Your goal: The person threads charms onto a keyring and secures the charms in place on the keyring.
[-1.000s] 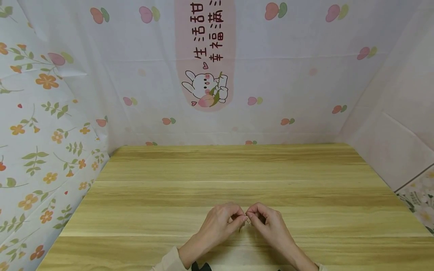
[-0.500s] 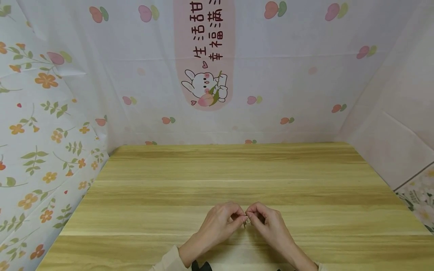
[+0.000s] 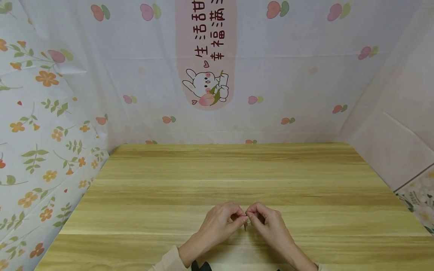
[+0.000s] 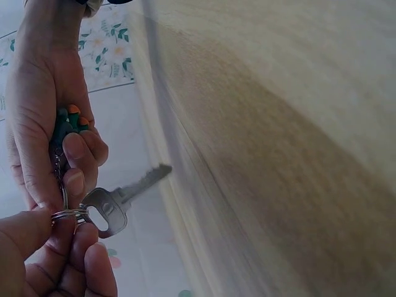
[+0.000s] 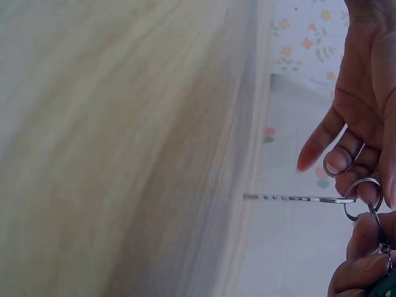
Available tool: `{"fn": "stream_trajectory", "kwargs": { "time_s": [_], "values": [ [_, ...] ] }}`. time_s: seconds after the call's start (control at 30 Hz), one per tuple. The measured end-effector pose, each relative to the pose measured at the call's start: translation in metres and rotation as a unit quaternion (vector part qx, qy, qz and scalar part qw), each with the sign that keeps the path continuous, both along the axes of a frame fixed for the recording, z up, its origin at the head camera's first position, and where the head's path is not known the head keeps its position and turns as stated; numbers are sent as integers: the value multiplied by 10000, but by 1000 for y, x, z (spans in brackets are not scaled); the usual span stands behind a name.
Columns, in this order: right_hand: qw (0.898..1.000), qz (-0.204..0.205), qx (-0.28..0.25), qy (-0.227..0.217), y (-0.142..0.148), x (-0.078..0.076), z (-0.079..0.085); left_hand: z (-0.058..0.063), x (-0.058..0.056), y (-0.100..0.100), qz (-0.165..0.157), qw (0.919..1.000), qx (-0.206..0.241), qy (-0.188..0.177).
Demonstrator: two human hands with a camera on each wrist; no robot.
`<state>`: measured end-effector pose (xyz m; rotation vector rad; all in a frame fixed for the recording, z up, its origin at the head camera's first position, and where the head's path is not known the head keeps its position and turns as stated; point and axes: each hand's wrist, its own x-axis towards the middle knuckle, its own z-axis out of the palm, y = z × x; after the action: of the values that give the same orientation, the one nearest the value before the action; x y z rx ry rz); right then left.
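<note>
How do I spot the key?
Over the wood-grain table, find where the left hand and right hand meet. At the split ring there, the key juts out. Its notched blade sets it apart from the ring and green-and-orange charm.

charm (image 4: 61, 133): partly hidden by right hand (image 4: 37, 124) | wall lettering (image 3: 199, 22): cut off above

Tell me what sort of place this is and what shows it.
Probably a screened-off indoor work corner: a wood-grain tabletop sits before a rabbit-printed backdrop, with a flower-printed sheet along the left side. The wider room is hidden.
</note>
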<state>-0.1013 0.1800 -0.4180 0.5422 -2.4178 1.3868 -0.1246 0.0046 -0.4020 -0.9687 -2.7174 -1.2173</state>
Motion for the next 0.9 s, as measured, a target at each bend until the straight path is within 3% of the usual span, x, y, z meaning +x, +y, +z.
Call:
{"fn": "stream_trajectory", "kwargs": {
  "time_s": [0.27, 0.6, 0.9],
  "values": [
    [9998, 80, 31, 152, -1, 1, 1, -1, 0, 0, 29, 10000, -6, -39],
    [9994, 24, -162, -314, 1, 0, -2, -1, 0, 0, -47, 9999, 73, 81],
    [9999, 38, -59, -148, 1, 1, -1, -1, 1, 0, 82, 9999, -32, -82]
  ]
}}
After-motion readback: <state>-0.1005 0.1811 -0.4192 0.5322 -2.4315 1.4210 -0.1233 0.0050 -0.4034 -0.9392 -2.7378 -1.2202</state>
